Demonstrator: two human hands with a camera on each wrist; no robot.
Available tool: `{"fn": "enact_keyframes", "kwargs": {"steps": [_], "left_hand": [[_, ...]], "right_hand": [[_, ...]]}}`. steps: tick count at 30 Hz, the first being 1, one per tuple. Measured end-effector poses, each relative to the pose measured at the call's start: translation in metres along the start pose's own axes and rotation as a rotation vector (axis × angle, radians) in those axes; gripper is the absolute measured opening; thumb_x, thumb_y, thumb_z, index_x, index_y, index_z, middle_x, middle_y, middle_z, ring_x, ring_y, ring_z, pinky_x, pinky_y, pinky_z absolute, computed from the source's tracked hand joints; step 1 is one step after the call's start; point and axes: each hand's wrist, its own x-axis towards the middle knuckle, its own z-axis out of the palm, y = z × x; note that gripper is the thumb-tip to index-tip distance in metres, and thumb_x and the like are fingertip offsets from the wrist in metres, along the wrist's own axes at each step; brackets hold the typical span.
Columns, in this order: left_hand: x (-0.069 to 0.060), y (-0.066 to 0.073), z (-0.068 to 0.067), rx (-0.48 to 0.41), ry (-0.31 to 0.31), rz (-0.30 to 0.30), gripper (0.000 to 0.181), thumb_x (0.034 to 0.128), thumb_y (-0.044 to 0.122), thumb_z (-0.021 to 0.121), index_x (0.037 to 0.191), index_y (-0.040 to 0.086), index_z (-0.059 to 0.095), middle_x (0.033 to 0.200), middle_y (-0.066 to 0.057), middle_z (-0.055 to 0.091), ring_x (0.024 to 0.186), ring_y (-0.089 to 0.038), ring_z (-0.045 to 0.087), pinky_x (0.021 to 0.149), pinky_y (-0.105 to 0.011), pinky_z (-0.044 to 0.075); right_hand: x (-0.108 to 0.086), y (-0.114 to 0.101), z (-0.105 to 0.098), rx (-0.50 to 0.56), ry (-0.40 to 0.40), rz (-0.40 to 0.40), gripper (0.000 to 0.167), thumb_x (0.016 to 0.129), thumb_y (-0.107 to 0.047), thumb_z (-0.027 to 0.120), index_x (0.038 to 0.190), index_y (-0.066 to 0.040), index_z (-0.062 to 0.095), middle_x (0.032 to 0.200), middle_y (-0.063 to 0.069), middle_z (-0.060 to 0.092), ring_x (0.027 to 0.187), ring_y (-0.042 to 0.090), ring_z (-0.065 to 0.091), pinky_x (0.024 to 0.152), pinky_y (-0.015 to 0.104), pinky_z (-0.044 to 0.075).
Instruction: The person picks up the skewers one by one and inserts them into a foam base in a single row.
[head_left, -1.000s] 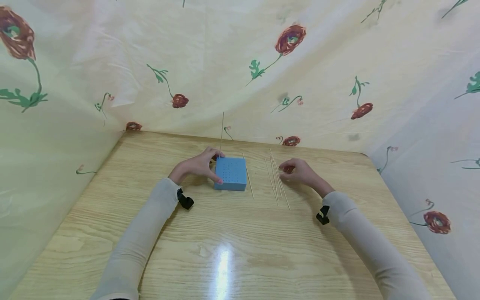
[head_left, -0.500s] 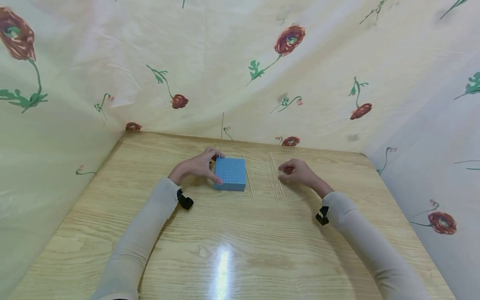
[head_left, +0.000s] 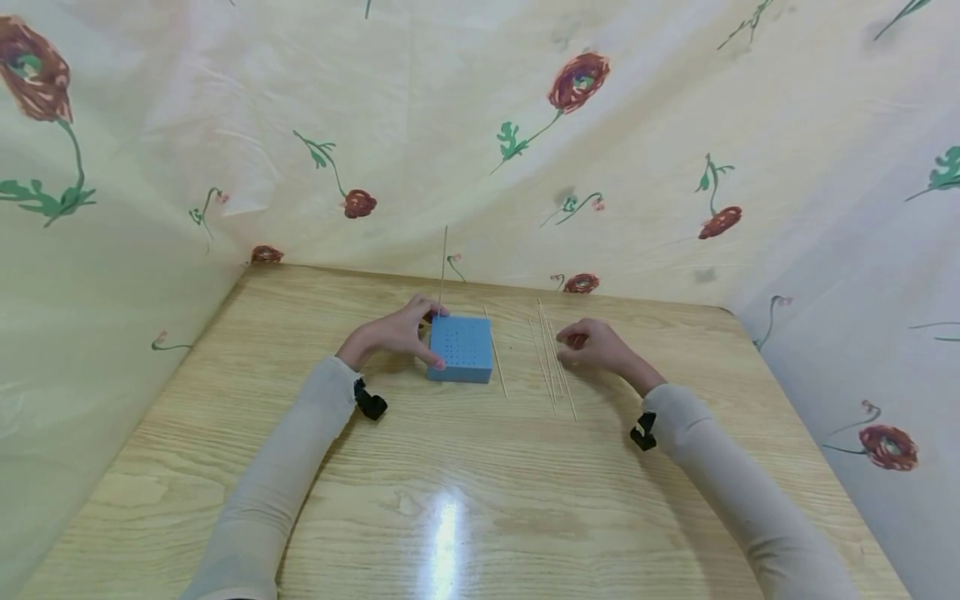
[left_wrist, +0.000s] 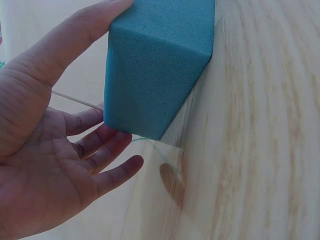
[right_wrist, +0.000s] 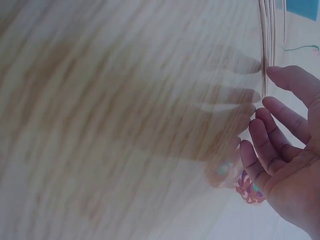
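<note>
A blue foam block [head_left: 461, 346] with rows of small holes on top sits on the wooden table. My left hand [head_left: 393, 332] holds it from the left, thumb at the near edge and fingers at the far corner. One thin wooden stick [head_left: 443, 267] stands upright at the block's far left corner. Several loose sticks [head_left: 546, 362] lie bunched to the right. My right hand [head_left: 606, 350] is beside them, thumb [right_wrist: 287, 77] and index fingertip at the sticks' edge in the right wrist view, with a gap between the two.
A single stick [head_left: 497, 358] lies along the block's right side. The wooden table [head_left: 525, 492] meets a flower-patterned sheet [head_left: 450, 125] at the back and both sides. Black cameras are strapped to both wrists.
The loose sticks nearest my right hand have shifted slightly, one near end moving a little left. My left hand and the block stay still.
</note>
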Motion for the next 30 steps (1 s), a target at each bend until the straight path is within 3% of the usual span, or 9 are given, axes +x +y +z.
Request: {"fn": "enact_keyframes", "kwargs": {"steps": [11, 18, 30], "left_hand": [[-0.002, 0.000, 0.000, -0.014, -0.005, -0.002, 0.090, 0.0785, 0.028, 0.090, 0.149, 0.004, 0.038, 0.148, -0.018, 0.029, 0.138, -0.035, 0.034, 0.117, -0.054, 0.031], [-0.001, 0.000, 0.000, -0.006, -0.009, -0.002, 0.092, 0.0777, 0.029, 0.091, 0.150, 0.005, 0.038, 0.148, -0.017, 0.030, 0.138, -0.034, 0.034, 0.117, -0.053, 0.031], [-0.002, -0.002, 0.000, -0.019, -0.008, -0.004, 0.091, 0.0772, 0.028, 0.091, 0.148, 0.006, 0.039, 0.148, -0.016, 0.029, 0.138, -0.033, 0.035, 0.118, -0.052, 0.032]], "right_hand": [[0.001, -0.004, 0.001, -0.046, -0.002, 0.015, 0.032, 0.085, -0.008, 0.075, 0.115, 0.006, 0.073, 0.098, 0.016, 0.068, 0.091, 0.026, 0.061, 0.080, 0.036, 0.049], [-0.003, -0.001, -0.002, -0.038, -0.018, 0.060, 0.032, 0.088, -0.006, 0.071, 0.117, 0.007, 0.071, 0.105, 0.019, 0.070, 0.095, 0.027, 0.063, 0.084, 0.039, 0.051], [-0.011, 0.009, -0.011, -0.055, 0.006, 0.110, 0.028, 0.087, 0.001, 0.065, 0.113, 0.006, 0.073, 0.097, 0.017, 0.071, 0.087, 0.023, 0.062, 0.075, 0.031, 0.049]]}}
